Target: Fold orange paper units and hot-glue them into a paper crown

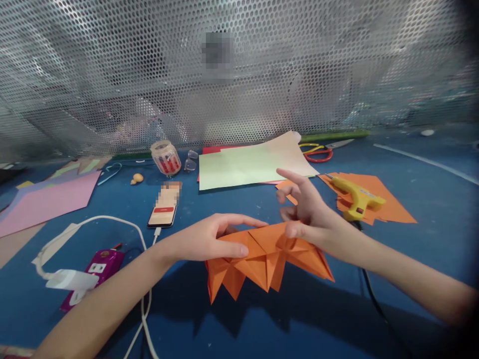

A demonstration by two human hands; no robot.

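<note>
An orange folded-paper piece [267,254], a row of joined origami units with pointed flaps hanging down, is held just above the blue table, its shadow below. My left hand [224,237] grips its left part, thumb on the near face and fingers over the top edge and behind. At the right part is my right hand [305,207], its thumb against the paper near the top edge. The index finger points up and away, and the other fingers are loosely bent, apart from the paper.
A yellow glue gun [355,197] lies on orange paper sheets [396,204] at right, with scissors [318,152] behind. Pale green paper [250,167], a jar [165,158] and a phone [164,207] lie beyond my hands. White cable [144,309] and a purple power strip [107,264] are left.
</note>
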